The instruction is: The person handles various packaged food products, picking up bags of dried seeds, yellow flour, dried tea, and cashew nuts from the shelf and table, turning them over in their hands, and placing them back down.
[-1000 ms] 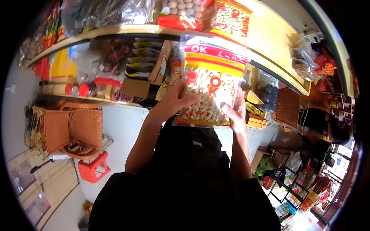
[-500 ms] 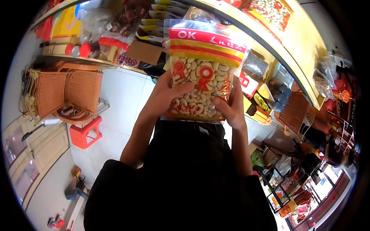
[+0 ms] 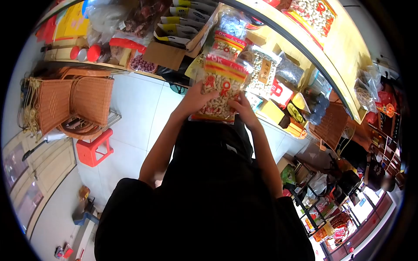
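Note:
Between my two hands is a clear bag of cashews (image 3: 220,93) with a red and yellow printed top and "OK" on its front. My left hand (image 3: 197,99) grips its left side, thumb lying across the front. On the right side, my right hand (image 3: 244,109) closes round the edge with the thumb on the front. The fingers behind the bag are hidden. Just beyond its top edge, a similar OK bag (image 3: 229,45) lies on the lower shelf. To the right of that is a clear bag of pale nuts (image 3: 262,71) with a brown label.
An upper wooden shelf (image 3: 344,56) with a dark edge curves over the right side, bearing another cashew bag (image 3: 314,16). An open cardboard box (image 3: 167,55) of packets stands on the lower shelf. A red stool (image 3: 94,148) and wicker chair (image 3: 89,100) are at left.
Both hands have moved the cashew bag away from my head, down and toward the lower shelf. It looks smaller, and the packages behind it are now visible.

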Demonstrator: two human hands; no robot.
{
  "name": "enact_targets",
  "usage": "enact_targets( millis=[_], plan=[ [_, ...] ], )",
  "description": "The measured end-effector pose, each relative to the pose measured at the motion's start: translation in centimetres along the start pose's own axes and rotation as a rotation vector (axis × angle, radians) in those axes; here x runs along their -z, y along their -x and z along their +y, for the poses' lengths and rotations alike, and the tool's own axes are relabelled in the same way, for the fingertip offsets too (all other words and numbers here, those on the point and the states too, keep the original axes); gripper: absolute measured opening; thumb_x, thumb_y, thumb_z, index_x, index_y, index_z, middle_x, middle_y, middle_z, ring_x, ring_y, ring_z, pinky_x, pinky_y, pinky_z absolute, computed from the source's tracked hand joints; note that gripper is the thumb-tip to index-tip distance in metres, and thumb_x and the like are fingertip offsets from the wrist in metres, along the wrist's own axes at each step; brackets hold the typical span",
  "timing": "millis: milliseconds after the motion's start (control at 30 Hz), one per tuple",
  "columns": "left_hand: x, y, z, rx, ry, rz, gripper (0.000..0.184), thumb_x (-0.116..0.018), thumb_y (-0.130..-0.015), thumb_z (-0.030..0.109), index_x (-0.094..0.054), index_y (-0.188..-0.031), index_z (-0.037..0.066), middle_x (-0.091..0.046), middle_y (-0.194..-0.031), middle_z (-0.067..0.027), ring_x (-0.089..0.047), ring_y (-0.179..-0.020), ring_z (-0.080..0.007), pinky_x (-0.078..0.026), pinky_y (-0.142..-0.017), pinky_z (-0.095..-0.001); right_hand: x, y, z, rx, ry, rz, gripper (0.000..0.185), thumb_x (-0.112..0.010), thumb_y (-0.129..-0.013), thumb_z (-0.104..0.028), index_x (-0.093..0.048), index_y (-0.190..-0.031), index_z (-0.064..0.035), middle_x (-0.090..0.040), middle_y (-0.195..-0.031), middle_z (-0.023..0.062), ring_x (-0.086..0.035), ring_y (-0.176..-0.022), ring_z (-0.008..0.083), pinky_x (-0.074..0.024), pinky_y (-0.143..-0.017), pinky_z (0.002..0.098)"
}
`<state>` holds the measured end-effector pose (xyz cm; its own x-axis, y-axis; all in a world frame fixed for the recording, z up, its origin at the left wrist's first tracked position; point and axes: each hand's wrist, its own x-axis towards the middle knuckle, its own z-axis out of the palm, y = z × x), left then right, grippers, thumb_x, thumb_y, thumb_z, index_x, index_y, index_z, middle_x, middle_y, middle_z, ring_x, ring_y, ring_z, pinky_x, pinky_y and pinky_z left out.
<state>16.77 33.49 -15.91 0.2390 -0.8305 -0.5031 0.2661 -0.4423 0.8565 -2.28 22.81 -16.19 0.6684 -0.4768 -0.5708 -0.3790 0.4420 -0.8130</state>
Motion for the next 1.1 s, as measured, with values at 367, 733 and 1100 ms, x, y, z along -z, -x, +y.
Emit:
enact_targets(
  millis=[367, 733, 1100],
  plan=[
    [1.0, -5.7, -4.8, 0.026, -0.183, -0.031, 0.057, -0.07, -0.079, 0.03, -0.05, -0.124, -0.001, -0.063, -0.113, -0.0158, -0.061, -0.103, -0.0246, -0.046, -0.09, -0.0344, 0.0, -3.4, 3.9, -0.12, -0.014, 0.185, 0.062, -0.064, -0.082, -0.016, -0.033, -0.133, 0.0035, -0.058, -0.082, 0.0076, -0.054, -0.07, 0.0128, -0.0442, -0.062, 0.0262],
    [0.5, -16.3, -2.4, -0.155, -0.22, 0.249, 0.059, -0.064, -0.075, 0.014, -0.041, -0.128, 0.0, -0.054, -0.122, -0.0208, -0.055, -0.113, -0.0316, -0.042, -0.096, -0.0383, 1.2, -13.4, 0.5, 0.087, -0.02, 0.425, 0.069, -0.059, -0.079, -0.002, -0.027, -0.14, -0.0044, -0.053, -0.117, 0.0141, -0.051, -0.106, 0.022, -0.043, -0.089, 0.033],
    [1.2, -22.4, -7.5, -0.241, -0.28, 0.288, 0.074, -0.071, -0.07, 0.019, -0.037, -0.133, 0.001, -0.049, -0.128, -0.0224, -0.05, -0.118, -0.035, -0.039, -0.099, -0.0401, 4.9, -19.2, 7.5, 0.346, 0.427, 0.37, 0.079, -0.057, -0.073, 0.006, -0.022, -0.144, 0.0004, -0.042, -0.135, 0.0188, -0.045, -0.124, 0.027, -0.0369, -0.103, 0.0335]
  ],
)
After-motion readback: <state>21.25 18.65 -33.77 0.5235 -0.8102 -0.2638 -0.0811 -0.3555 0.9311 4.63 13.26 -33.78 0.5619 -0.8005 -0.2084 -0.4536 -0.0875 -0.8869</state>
